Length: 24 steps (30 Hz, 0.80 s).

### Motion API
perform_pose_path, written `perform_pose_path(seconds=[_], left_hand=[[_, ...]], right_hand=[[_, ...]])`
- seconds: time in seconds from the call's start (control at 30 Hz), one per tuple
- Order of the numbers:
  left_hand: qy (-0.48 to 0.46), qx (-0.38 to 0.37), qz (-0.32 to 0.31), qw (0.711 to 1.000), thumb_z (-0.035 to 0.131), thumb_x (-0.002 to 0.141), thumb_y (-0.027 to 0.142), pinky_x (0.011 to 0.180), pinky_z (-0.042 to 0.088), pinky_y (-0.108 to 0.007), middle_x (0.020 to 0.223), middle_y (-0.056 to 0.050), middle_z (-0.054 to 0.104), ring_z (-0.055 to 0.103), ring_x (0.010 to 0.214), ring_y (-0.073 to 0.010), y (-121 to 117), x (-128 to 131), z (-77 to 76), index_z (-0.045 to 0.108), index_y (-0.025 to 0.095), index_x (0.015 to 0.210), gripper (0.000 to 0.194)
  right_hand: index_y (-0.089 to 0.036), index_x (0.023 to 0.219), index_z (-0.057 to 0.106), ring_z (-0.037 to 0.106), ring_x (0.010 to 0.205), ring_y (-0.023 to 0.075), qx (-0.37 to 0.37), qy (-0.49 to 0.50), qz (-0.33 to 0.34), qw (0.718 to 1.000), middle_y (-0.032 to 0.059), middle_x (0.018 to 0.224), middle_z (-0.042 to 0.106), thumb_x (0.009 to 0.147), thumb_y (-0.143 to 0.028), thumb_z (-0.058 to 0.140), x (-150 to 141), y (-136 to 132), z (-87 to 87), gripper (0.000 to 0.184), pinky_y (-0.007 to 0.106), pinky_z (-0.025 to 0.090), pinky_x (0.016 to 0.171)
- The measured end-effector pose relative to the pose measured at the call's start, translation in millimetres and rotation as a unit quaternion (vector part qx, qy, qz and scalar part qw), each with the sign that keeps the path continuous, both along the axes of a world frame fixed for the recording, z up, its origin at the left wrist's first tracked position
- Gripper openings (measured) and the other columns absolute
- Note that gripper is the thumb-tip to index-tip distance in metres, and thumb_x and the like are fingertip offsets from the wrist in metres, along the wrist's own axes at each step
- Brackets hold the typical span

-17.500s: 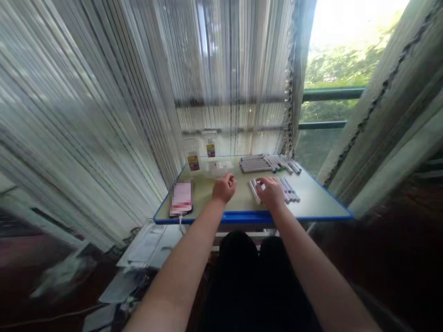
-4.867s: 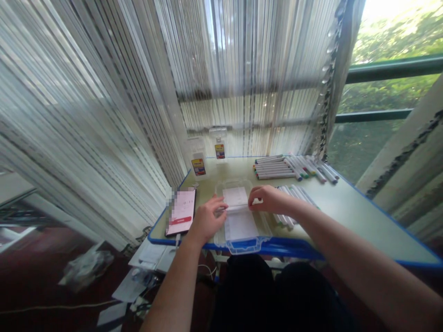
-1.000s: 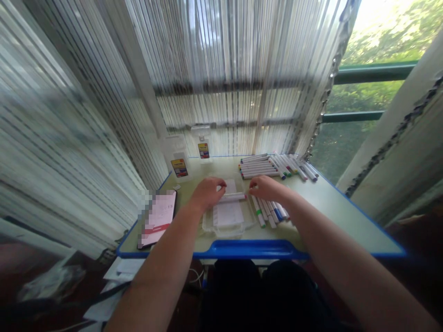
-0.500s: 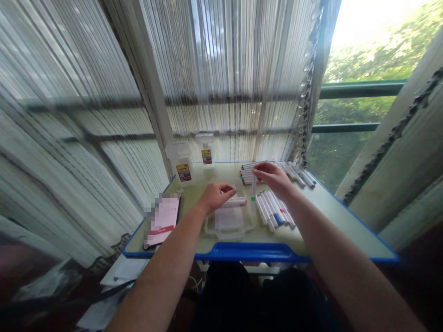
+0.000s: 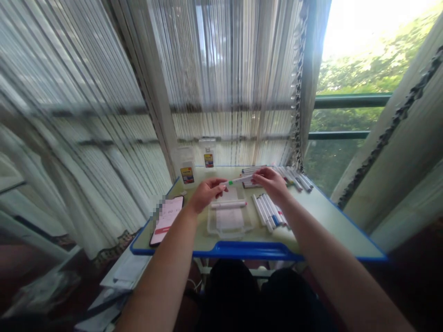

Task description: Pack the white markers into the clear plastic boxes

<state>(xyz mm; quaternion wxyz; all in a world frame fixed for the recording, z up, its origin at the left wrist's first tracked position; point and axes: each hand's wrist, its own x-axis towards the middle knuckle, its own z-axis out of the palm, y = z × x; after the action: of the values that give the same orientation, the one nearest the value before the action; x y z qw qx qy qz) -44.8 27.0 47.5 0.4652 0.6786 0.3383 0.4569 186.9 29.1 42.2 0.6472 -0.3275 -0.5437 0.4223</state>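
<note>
Pinching the green-banded marker (image 5: 238, 180) between my left hand (image 5: 207, 193) and right hand (image 5: 272, 184), fingers nearly closed, I hold it above the clear plastic case (image 5: 230, 221); my fingers hide its ends.

Room over the tabletop (image 5: 328, 226) right of the near markers (image 5: 266, 211), with phone (image 5: 169, 218) and seemingly clear cases (image 5: 187, 174) leftward as obstacles.

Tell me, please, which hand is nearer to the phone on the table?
Left. The left hand is just right of the phone and a little beyond it; the right hand is much farther to the right, past the clear case.
</note>
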Motion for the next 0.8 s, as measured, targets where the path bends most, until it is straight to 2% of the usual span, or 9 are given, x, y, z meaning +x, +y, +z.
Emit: perform_pose_path(seconds=[0.17,0.37,0.53,0.7,0.8], left_hand=[[0.08,0.039,0.038,0.995,0.06,0.075,0.039,0.056,0.041,-0.021,0.078,-0.004,0.068,0.051,0.058,-0.0082,-17.7,-21.2,-9.3,0.066,0.014,0.101,0.037],[0.157,0.081,0.11,0.978,0.06,0.075,0.041,0.062,0.044,-0.024,0.08,-0.006,0.069,0.057,0.068,-0.0127,-26.8,-24.5,-32.2,0.068,0.014,0.096,0.035],[0.292,0.136,0.133,0.937,0.064,0.072,0.029,0.062,0.044,-0.024,0.079,-0.003,0.069,0.056,0.065,-0.0126,-28.3,-23.5,-36.9,0.07,0.016,0.09,0.023],[0.349,0.174,0.148,0.909,0.062,0.073,0.024,0.071,0.046,-0.027,0.086,-0.005,0.07,0.061,0.077,-0.0164,-29.4,-24.8,-35.7,0.071,0.016,0.085,0.017],[0.367,0.199,0.155,0.895,0.062,0.073,0.022,0.077,0.046,-0.029,0.084,-0.005,0.069,0.061,0.081,-0.0181,-28.6,-24.1,-36.6,0.072,0.017,0.083,0.015]], right_hand=[[-0.017,0.08,0.064,0.059,0.06,0.0128,0.035,-0.199,-0.029,0.979,0.0003,0.065,0.064,0.064,-0.036,0.071,-5.8,-20.2,-12.8,0.026,0.027,0.049,0.061],[-0.018,0.087,0.071,0.058,0.064,0.0122,0.083,-0.397,-0.103,0.908,0.0028,0.077,0.068,0.074,-0.022,0.061,-9.9,-39.3,-29.6,0.016,0.024,0.046,0.065],[-0.02,0.088,0.072,0.058,0.069,0.014,0.091,-0.465,-0.126,0.872,0.0034,0.079,0.069,0.074,-0.02,0.064,-12.8,-35.1,-36.4,0.016,0.024,0.044,0.067],[-0.02,0.085,0.073,0.059,0.079,0.0168,0.149,-0.519,-0.082,0.838,0.005,0.083,0.07,0.074,-0.016,0.065,-16.7,-27.6,-44.3,0.013,0.028,0.043,0.078],[-0.021,0.087,0.073,0.059,0.083,0.0179,0.163,-0.539,-0.067,0.824,0.0057,0.088,0.071,0.077,-0.016,0.062,-16.5,-24.6,-48.8,0.016,0.029,0.043,0.079]])
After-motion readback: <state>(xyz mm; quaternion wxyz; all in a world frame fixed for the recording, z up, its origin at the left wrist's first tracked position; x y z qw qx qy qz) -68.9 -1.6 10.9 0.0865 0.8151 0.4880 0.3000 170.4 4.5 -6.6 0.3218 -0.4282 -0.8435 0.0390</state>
